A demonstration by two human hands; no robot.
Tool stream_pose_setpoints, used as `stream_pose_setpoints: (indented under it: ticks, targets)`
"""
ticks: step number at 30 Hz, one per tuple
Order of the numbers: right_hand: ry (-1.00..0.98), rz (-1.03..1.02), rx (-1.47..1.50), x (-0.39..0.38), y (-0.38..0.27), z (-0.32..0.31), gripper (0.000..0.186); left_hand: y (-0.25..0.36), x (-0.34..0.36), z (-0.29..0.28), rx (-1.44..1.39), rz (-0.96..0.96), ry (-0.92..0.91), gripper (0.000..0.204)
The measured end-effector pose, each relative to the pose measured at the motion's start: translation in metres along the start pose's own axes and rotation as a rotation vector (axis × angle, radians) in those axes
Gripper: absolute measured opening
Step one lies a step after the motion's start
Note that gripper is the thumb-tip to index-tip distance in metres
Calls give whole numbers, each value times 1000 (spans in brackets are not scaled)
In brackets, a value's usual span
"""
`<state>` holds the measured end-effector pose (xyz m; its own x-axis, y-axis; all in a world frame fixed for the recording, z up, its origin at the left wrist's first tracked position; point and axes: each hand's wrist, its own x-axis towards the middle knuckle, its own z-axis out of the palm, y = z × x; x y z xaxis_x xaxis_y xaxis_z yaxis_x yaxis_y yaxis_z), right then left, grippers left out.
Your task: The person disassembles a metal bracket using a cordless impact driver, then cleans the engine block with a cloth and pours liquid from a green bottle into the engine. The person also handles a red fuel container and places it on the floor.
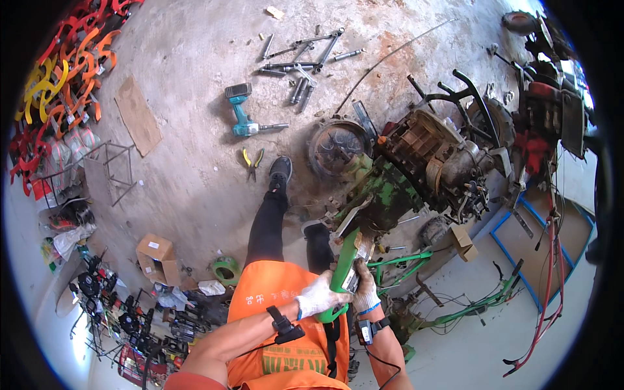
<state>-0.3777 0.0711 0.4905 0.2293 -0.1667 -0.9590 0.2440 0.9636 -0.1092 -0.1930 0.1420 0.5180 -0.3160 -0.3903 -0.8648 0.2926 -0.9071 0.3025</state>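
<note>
Both my hands wear white work gloves and grip a long green handle bar (343, 268) that runs up toward a green machine body (383, 195). My left hand (318, 299) wraps the bar's lower end. My right hand (366, 291) grips it just to the right, beside a small grey part fixed on the bar. Above the green body sits a greasy engine (435, 156) with a round flywheel cover (338, 148) to its left. My legs in black trousers stretch forward over the concrete floor (195, 78).
A teal cordless drill (244, 117), yellow-handled pliers (252, 161) and several sockets and wrenches (300, 62) lie on the floor ahead. A cardboard box (156, 257) and small engines stand at lower left. Red and orange blades (58, 84) hang at left. Green frame tubes (455, 305) lie right.
</note>
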Motion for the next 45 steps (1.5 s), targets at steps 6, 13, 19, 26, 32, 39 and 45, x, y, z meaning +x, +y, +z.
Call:
stream_pose_setpoints:
  ticks: [6,13,19,26,32,39,45]
  targets:
    - [58,-32,-75,-4,1,-4,50,14,-16,11,105,-78,102,61]
    - [72,-41,-80,-5,0,-11,48,13,-13,23,124,-42,168,62]
    - [14,-58,-50,-5,-1,-19,51,6,-10,37,50,-34,159,57]
    - [-47,-1,26,-3,2,13,39,-9,-4,18,-72,42,139,44]
    - [48,-53,-128,-1,3,14,41,-6,1,16,-116,24,17,58]
    - [152,-133,-224,13,11,16,45,121,-27,-16,1264,55,-91,73]
    - [20,-350,-440,-33,-14,43,41,264,-137,65,376,763,-166,45]
